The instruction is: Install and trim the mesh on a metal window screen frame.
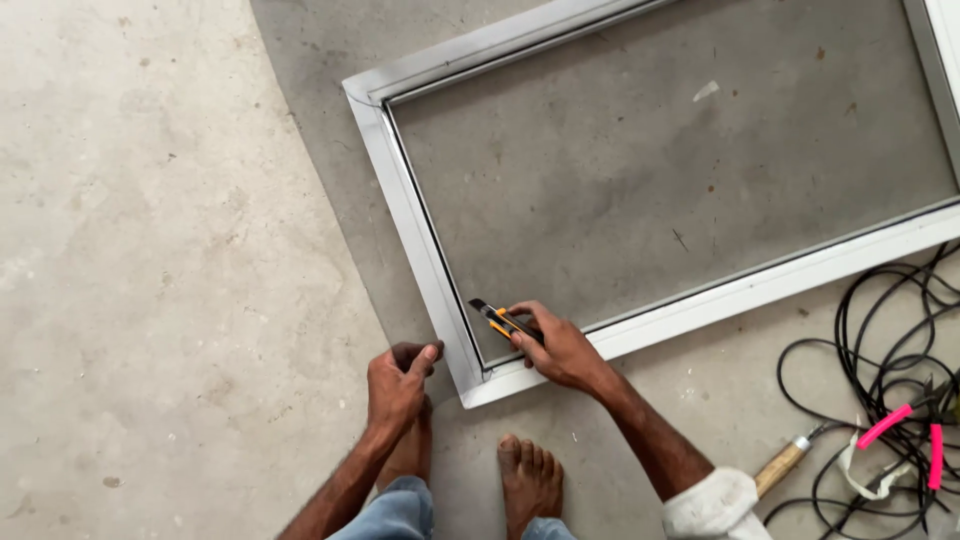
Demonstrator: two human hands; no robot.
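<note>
You are standing barefoot on a pale, stained concrete floor [150, 250], your two feet at the bottom edge of the view just short of the near corner of the frame. A sheet of grey mesh screen [640, 170] lies spread over the floor ahead of you, darker than the bare concrete to your left.

Your left hand [400, 380] sits just outside the frame's near corner, its fingers [425, 355] pinched shut on the loose edge of the mesh beside the frame. Your right hand [560, 350] is closed around an orange and black utility knife [500, 320] — the blade end points up and left, resting at the inner groove of the frame's left rail, close to the corner.

The white rectangular aluminium screen frame [420, 230] lies flat on the mesh, skewed to your stance, its left rail running away from you and its near rail slanting up to the right. The far rail and right side run out of view.

To your right, well apart from the frame corner, a tangle of black cable [880, 350] lies on the floor, with a wooden tool handle [782, 465] and bright pink pieces [885, 425] among it — nothing lies between your hands and the frame.
</note>
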